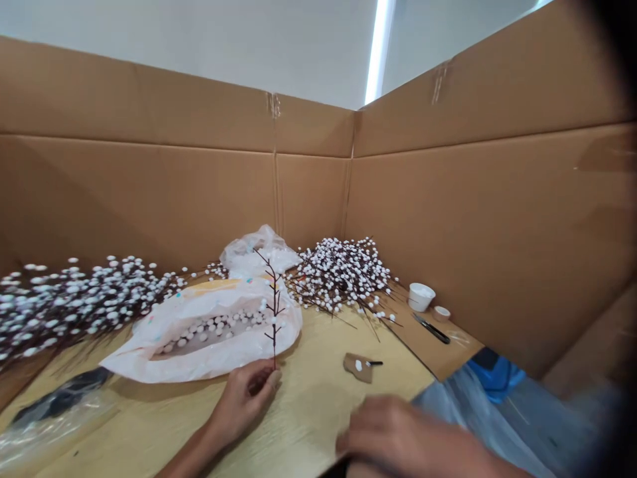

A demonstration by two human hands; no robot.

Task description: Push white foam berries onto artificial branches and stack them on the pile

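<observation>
My left hand (251, 392) pinches the lower end of a thin brown artificial branch (273, 305). It stands nearly upright, with short bare side twigs and a white ball or two along it. Behind it lies an open white bag (144, 352) with loose white balls (213, 326) inside. At the lower right, my right hand (393, 428) is over the near part of the table, smeared by motion. Its fingers do not show clearly, and a dark edge lies beneath it. Beyond that hand, a cardboard scrap (352, 364) carries a white blob and a small black stick (375, 363).
White-berried branches are heaped at left (99, 299) and back (343, 272), near a clear plastic bag (259, 252). A white cup (421, 297), a small tub (441, 313) and a utility knife (432, 329) stand right. Cardboard walls (199, 179) enclose the table. Dark plastic packaging (64, 395) lies front left.
</observation>
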